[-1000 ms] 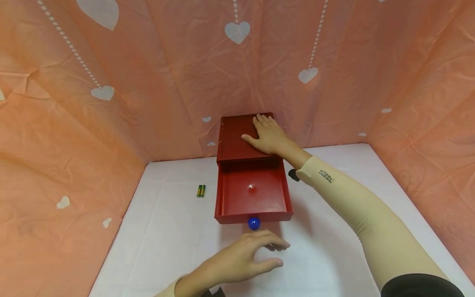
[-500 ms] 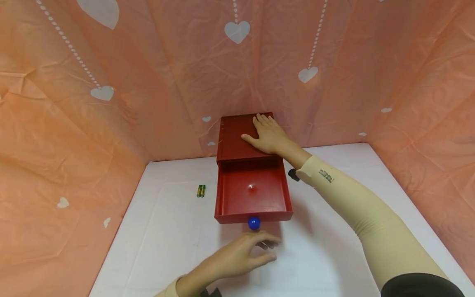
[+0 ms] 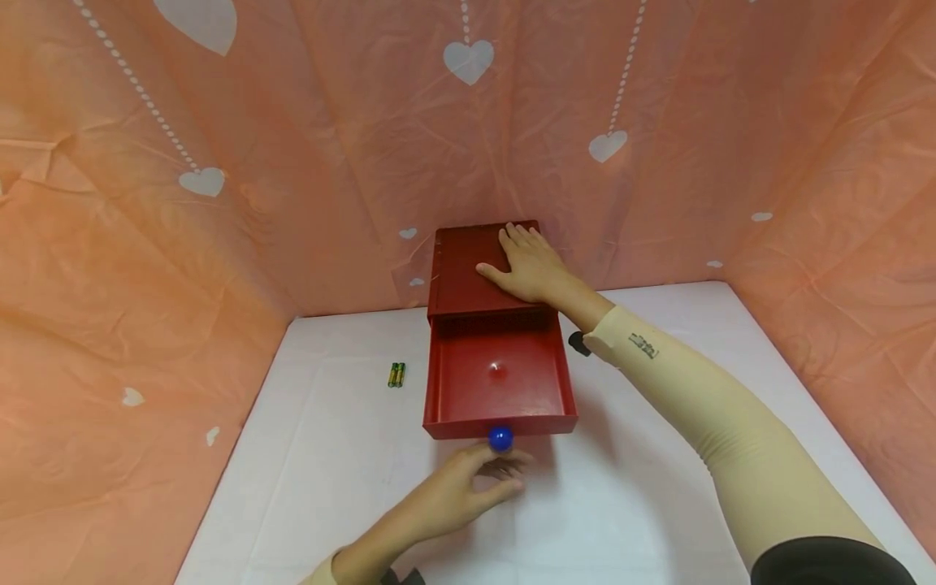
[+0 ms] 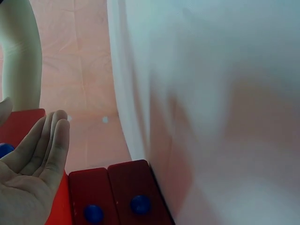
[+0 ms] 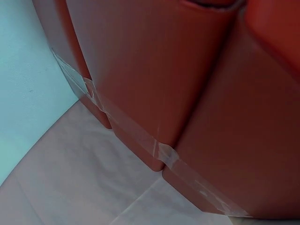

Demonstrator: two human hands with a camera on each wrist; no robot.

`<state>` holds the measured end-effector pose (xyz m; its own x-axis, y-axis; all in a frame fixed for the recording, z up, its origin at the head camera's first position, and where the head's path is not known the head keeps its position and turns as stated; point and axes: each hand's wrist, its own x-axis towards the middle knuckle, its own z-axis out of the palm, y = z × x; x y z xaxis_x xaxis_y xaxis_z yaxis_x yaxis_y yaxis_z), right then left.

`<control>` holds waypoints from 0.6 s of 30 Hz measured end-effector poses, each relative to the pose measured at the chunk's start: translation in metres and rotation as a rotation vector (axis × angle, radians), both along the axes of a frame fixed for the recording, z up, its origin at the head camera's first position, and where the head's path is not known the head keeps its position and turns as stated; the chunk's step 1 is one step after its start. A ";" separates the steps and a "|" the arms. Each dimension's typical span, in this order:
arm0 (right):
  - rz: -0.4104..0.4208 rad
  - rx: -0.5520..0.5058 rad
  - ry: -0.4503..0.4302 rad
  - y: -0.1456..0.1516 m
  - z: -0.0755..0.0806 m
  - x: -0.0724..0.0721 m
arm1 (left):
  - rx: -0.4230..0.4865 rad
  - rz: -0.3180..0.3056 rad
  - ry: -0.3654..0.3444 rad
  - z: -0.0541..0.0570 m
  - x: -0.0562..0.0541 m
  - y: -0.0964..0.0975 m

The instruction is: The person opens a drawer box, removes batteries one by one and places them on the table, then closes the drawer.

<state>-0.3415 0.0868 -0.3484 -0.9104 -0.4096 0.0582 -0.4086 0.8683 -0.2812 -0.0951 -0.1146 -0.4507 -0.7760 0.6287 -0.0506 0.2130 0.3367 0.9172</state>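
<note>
A red drawer cabinet [image 3: 468, 268] stands at the back of the table, its top drawer [image 3: 504, 394] pulled out and bare inside. On the drawer's front is a round blue knob [image 3: 500, 439]. Just below that knob, my left hand [image 3: 457, 491] reaches in from the front with fingers extended and thumb apart, fingertips overlapping the knob's lower edge in the head view. In the left wrist view its palm and straight fingers [image 4: 40, 159] show beside the red drawer front. My right hand [image 3: 534, 264] lies flat on the cabinet top, fingers spread.
Two green-and-yellow batteries [image 3: 396, 374] lie on the white tablecloth [image 3: 329, 455] left of the cabinet. Two lower drawer fronts [image 4: 126, 183] with blue knobs are closed. Clear tape [image 5: 164, 152] runs across the cabinet's side. A peach curtain [image 3: 351, 162] with hearts hangs behind.
My left hand has shifted left and slightly up, bringing its fingers under the blue knob. The right hand, the drawer and the batteries stay where they were.
</note>
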 end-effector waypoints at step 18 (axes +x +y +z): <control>0.006 0.011 0.002 0.000 0.000 -0.002 | 0.051 0.153 0.070 -0.003 0.003 -0.004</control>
<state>-0.3431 0.0865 -0.3485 -0.9080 -0.4153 0.0553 -0.4140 0.8691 -0.2706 -0.0920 -0.1183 -0.4536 -0.8632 0.5035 0.0359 0.2271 0.3238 0.9184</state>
